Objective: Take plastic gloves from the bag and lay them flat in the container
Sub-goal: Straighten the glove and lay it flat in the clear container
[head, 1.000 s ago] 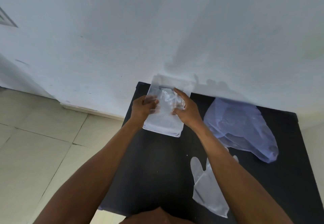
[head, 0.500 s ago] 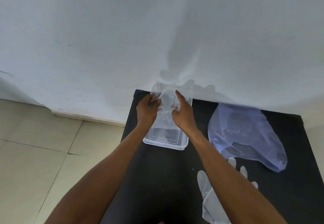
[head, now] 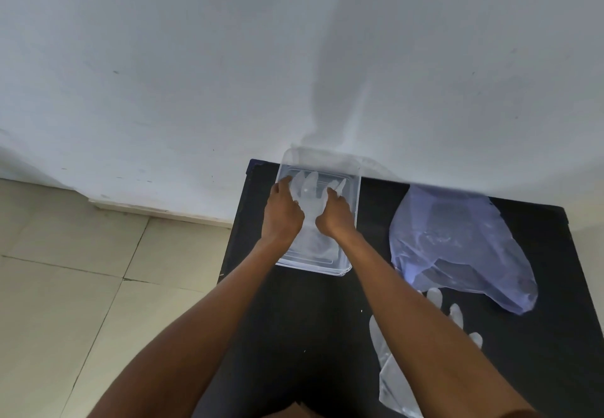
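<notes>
A clear rectangular plastic container stands on the black table against the white wall. Inside it lies a translucent plastic glove, fingers pointing toward the wall. My left hand and my right hand are both inside the container, fingers pressing on the glove from either side. A bluish translucent plastic bag lies on the table to the right of the container. Another plastic glove lies flat near the table's front, partly hidden under my right forearm.
The white wall rises right behind the table. Beige tiled floor lies to the left, below the table's left edge. Bare black tabletop shows between the container and my body.
The glove, held raised over the container before, now lies down inside it. Both hands have lowered into the container and press on the glove. The camera has moved closer.
</notes>
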